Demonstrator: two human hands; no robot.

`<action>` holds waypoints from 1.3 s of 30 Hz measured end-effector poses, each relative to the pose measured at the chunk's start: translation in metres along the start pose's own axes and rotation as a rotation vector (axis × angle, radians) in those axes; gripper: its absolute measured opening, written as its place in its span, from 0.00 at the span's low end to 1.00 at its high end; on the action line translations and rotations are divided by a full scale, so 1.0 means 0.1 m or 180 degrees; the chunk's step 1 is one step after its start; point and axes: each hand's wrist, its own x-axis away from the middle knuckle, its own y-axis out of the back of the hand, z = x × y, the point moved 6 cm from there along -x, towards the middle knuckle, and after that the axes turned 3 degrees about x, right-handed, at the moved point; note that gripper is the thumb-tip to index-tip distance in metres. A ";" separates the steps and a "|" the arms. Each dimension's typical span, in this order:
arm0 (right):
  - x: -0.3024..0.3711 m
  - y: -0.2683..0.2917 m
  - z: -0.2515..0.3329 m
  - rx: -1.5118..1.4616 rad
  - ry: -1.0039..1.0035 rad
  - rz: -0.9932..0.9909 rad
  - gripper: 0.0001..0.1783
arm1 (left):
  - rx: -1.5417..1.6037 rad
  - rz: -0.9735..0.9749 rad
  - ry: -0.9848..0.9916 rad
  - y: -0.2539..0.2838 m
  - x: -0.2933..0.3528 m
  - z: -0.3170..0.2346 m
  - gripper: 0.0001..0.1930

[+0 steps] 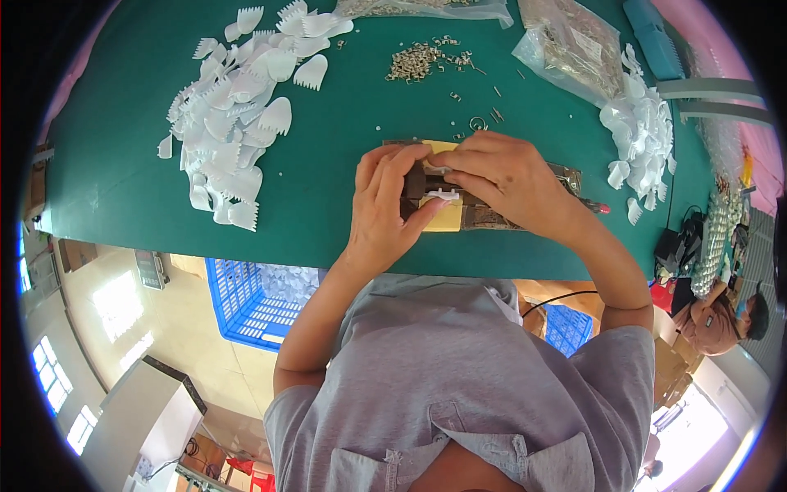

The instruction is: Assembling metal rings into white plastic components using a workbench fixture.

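Note:
A dark metal jig (484,216) with yellow pads (443,220) lies at the near edge of the green table. Over its left end, my left hand (384,201) is bent, its thumb pressed against a small white plastic clip piece (443,195) at the near pad. My right hand (512,174) reaches over the jig from the right. Its fingertips are closed at the far pad, where a bit of white plastic shows beneath them. The fingers partly hide the white plastic, so I cannot tell whether it is one piece or two.
White toothed clip halves (238,115) are heaped on the left, with another heap (642,131) at right. Beyond the jig lie small metal parts (414,62), loose pins and a ring (478,124). A clear bag (574,49) sits far right. A blue basket (238,303) stands below the table.

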 end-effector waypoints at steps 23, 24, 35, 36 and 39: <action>0.25 -0.13 0.19 0.0269 -0.0034 -0.0758 0.14 | 0.0219 0.0445 0.0117 -0.01 -0.06 0.05 0.23; 0.29 -0.09 0.30 0.0929 0.0270 -0.1112 0.14 | 0.0217 0.0440 0.0125 0.00 -0.07 0.05 0.23; 0.50 -0.37 0.53 0.2426 -0.0154 -0.1688 0.11 | 0.0176 0.0516 -0.0103 0.03 -0.13 0.06 0.22; 0.50 -0.35 0.54 0.2431 -0.0156 -0.1693 0.11 | 0.0176 0.0518 -0.0111 0.03 -0.14 0.06 0.22; 0.46 -0.22 0.51 0.1945 -0.0235 -0.1345 0.10 | 0.0169 0.0505 -0.0126 0.02 -0.13 0.08 0.22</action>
